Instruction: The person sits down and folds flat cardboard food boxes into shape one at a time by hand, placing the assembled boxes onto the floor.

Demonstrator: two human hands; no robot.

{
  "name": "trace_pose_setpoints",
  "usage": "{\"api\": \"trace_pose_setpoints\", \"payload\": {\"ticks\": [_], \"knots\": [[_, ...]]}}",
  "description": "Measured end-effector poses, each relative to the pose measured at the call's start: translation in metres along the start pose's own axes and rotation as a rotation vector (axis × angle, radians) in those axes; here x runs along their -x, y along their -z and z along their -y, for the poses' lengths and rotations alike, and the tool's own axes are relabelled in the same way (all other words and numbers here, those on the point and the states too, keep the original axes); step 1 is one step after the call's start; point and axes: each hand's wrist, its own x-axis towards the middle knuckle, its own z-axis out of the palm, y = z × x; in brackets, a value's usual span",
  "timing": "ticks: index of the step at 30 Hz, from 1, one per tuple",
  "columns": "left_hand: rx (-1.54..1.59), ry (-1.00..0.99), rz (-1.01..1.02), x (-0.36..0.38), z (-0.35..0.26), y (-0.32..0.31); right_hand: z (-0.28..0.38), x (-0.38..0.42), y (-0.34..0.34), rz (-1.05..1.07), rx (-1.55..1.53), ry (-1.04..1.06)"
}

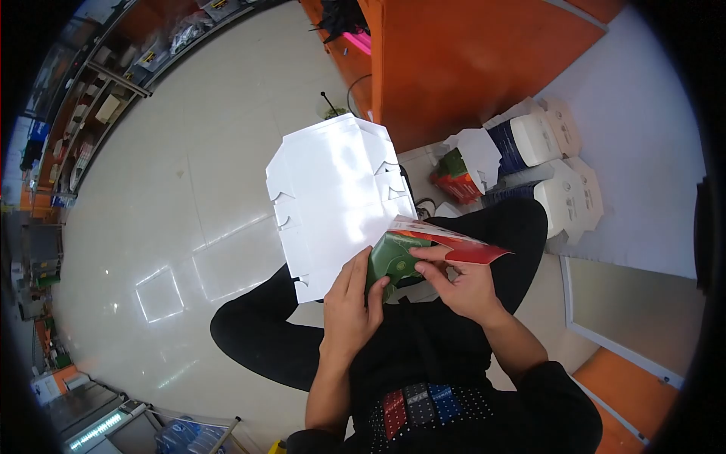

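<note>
Above my lap, a partly folded cardboard box (pixel 392 256) is held between both hands, with green and red printed panels. My left hand (pixel 349 304) grips its green side, fingers behind and thumb in front. My right hand (pixel 463 287) pinches the box near the red flap (pixel 470 252), which sticks out to the right. Just beyond the hands lies a flat white cardboard blank (pixel 333 189), with cut slots and tabs along its edges. Whether more blanks lie under it is hidden.
Stacks of cardboard pieces (pixel 535 140) stand on the floor to the right, beside a group of red and green blanks (pixel 457 178). An orange cabinet (pixel 469 60) rises ahead. Shelves (pixel 113 91) line the far left, and water bottles (pixel 189 437) sit at lower left.
</note>
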Motion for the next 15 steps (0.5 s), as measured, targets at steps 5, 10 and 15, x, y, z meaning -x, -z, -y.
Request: {"api": "trace_pose_setpoints", "payload": {"ticks": [5, 10, 15], "knots": [[-0.003, 0.038, 0.027, 0.004, -0.001, 0.001, 0.006, -0.006, 0.003, -0.009, 0.149, 0.121], [-0.024, 0.056, -0.007, 0.006, -0.007, -0.009, 0.008, 0.008, -0.011, -0.071, 0.058, -0.007], [-0.053, 0.024, -0.072, 0.013, -0.013, -0.019, 0.004, 0.022, -0.039, -0.164, 0.077, 0.062]]}}
